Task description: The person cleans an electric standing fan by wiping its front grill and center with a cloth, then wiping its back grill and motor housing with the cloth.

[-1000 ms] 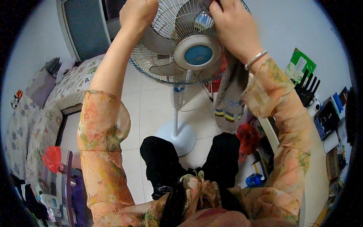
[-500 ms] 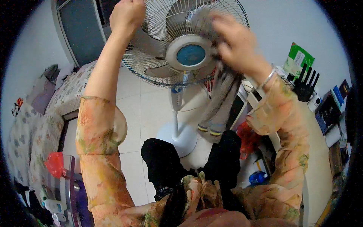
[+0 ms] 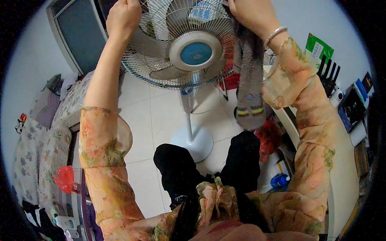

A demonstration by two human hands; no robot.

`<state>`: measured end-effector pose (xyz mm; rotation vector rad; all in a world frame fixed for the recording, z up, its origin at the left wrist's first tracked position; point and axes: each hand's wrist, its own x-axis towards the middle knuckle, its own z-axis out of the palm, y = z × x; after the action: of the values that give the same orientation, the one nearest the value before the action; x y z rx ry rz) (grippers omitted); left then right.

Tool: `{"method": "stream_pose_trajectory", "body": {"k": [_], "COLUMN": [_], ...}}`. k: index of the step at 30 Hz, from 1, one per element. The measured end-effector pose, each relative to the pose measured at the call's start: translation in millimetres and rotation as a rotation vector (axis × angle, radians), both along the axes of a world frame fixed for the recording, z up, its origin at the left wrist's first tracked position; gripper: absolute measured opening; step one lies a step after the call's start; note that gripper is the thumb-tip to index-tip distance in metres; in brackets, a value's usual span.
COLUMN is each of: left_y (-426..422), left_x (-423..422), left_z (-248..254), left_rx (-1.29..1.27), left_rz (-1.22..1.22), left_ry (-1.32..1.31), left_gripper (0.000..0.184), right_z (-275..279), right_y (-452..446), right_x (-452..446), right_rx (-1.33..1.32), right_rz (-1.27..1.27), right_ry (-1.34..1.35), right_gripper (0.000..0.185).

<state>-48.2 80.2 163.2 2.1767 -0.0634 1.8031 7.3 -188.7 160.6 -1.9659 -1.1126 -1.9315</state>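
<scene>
A standing fan (image 3: 196, 48) with a wire grille and a blue centre rises in front of me on a round white base. My left hand (image 3: 124, 18) is closed on the left rim of the grille, near the top edge of the view. At the grille's upper right, my right hand (image 3: 251, 14), with a silver bangle at the wrist, grips a grey cloth (image 3: 250, 72). The cloth hangs down beside the fan, its yellow-striped end above my right knee. The fingertips of both hands are partly cut off or hidden.
A bed with floral covers (image 3: 52, 148) is at the left. A red bag (image 3: 65, 179) lies on a small table at lower left. On the right, a long desk (image 3: 343, 176) bears a black router (image 3: 327, 82). A blue bottle (image 3: 280, 180) sits low by my right leg.
The fan head has shifted left in view, along with my left hand. My right hand has moved from the grille's middle up to its upper right, and the cloth now hangs straighter.
</scene>
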Motion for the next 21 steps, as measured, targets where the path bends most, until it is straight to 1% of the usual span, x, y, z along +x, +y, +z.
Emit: {"method": "stream_pose_trajectory", "body": {"k": [3, 6, 8, 9, 12, 13, 16, 17, 20, 21], "left_y": [14, 29, 29, 27, 29, 27, 24, 26, 18, 16], "left_x": [15, 19, 20, 20, 21, 21, 19, 18, 12, 11], "left_z": [3, 6, 5, 6, 6, 6, 3, 3, 2, 2], "left_rx": [-0.005, 0.061, 0.049, 0.045, -0.027, -0.029, -0.04, -0.046, -0.041, -0.036], "left_rz": [0.027, 0.169, 0.12, 0.096, 0.118, 0.122, 0.115, 0.101, 0.07, 0.061], "left_ry": [-0.03, 0.103, 0.093, 0.089, 0.128, 0.112, 0.093, 0.101, 0.096, 0.089], "left_gripper": [0.04, 0.037, 0.046, 0.05, 0.048, 0.048, 0.05, 0.05, 0.051, 0.051], "right_z": [-13, -29, -39, -45, -79, -88, -114, -119, -112, -102], "right_y": [4, 8, 9, 10, 18, 20, 21, 18, 2, -4], "right_x": [-6, -15, -14, -15, -2, 3, -2, -10, -23, -23], "right_rx": [0.006, -0.026, -0.076, -0.097, -0.056, -0.082, -0.165, -0.218, -0.24, -0.154], "right_rz": [-0.059, -0.085, -0.077, -0.095, 0.019, 0.004, 0.064, 0.105, 0.299, 0.356], "right_ry": [-0.023, 0.009, 0.044, 0.046, -0.084, -0.128, -0.062, 0.012, 0.311, 0.328], "right_gripper": [0.024, 0.021, 0.018, 0.022, 0.02, 0.018, 0.016, 0.018, 0.021, 0.025]}}
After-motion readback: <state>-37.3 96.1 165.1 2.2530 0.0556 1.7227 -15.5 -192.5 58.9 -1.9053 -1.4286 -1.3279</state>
